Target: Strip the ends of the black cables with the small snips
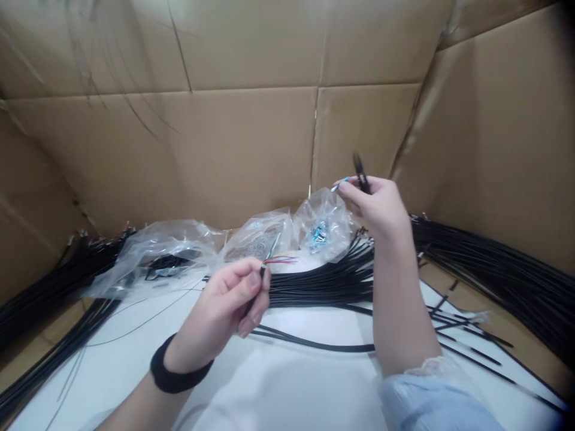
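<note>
Between the thumb and fingers of my left hand [224, 302] is the end of a black cable [262, 273]. Thin coloured wires [282, 260] fan out of that end, among them red, orange and purple ones. My right hand [381, 206] is raised at the upper right, pinching a small blue-and-silver piece [340, 184] between thumb and forefinger. A slim black tool [359, 169] also sticks up out of this hand; blur hides its exact kind. Below it lies a clear plastic bag [303, 209] with similar blue-and-silver pieces [320, 234] inside.
Black cables [314, 290] lie bundled across the white table [309, 365] behind my left hand. More bundles rest at the left [58, 287] and right [503, 257]. Two other clear bags [179, 239] stand along the cardboard wall [238, 149]. Loose cables [476, 353] lie at the right.
</note>
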`<move>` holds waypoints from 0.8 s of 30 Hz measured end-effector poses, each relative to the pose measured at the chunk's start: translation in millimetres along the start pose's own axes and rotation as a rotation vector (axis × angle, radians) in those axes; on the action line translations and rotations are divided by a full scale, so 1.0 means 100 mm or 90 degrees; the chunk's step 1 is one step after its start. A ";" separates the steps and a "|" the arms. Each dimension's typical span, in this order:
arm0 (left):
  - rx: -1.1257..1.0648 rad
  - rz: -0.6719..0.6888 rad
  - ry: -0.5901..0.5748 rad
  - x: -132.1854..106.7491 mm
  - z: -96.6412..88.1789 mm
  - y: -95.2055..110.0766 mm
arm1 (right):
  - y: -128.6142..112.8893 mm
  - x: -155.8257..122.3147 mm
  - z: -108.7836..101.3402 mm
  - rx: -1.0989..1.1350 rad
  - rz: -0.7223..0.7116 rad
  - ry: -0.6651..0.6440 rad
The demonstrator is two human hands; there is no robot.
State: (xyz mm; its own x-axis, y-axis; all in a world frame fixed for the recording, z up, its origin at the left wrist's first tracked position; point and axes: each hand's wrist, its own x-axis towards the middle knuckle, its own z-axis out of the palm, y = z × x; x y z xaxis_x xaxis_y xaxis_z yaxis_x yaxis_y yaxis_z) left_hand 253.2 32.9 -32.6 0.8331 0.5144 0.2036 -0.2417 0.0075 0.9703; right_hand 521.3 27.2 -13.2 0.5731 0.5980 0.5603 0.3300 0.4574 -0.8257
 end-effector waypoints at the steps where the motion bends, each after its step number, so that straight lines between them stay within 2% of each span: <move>1: 0.072 0.009 0.037 0.00 -0.01 0.02 | 0.07 0.05 -0.02 -0.073 0.004 -0.014; 3: 0.179 0.030 0.091 0.01 -0.04 0.06 | 0.24 0.14 0.00 -0.248 0.025 -0.069; 5: 0.232 0.040 0.131 0.02 -0.07 0.09 | 0.47 0.21 0.07 -0.434 0.080 -0.162; 7: 0.253 0.045 0.170 0.04 -0.09 0.11 | 0.76 0.26 0.16 -0.501 0.134 -0.197; 10: 0.270 0.058 0.219 0.05 -0.12 0.12 | 1.16 0.28 0.25 -0.565 0.209 -0.193; 13: 0.275 0.068 0.230 0.06 -0.15 0.12 | 1.35 0.28 0.25 -0.585 0.241 -0.173; 16: 0.264 0.082 0.232 0.08 -0.19 0.13 | 1.20 0.29 0.21 -0.557 0.202 -0.126; 18: 0.250 0.093 0.239 0.09 -0.24 0.14 | 0.95 0.28 0.21 -0.506 0.135 -0.095; 20: 0.238 0.105 0.244 0.11 -0.29 0.16 | 0.65 0.21 0.26 -0.411 0.056 -0.106; 21: 0.236 0.109 0.244 0.12 -0.32 0.18 | 0.50 0.15 0.31 -0.272 0.021 -0.141; 23: 0.228 0.115 0.241 0.13 -0.37 0.21 | 0.23 -0.02 0.44 -0.034 -0.006 -0.301; 24: 0.223 0.119 0.239 0.13 -0.39 0.22 | 0.12 -0.12 0.52 0.037 -0.006 -0.377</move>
State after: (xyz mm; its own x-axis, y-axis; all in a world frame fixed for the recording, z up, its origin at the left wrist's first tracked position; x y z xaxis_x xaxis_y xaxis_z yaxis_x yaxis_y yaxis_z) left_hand 238.8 73.3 -13.8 0.5410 0.7510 0.3786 -0.1345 -0.3671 0.9204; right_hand 478.9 59.8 -26.0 0.0486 0.8517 0.5217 0.2818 0.4894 -0.8253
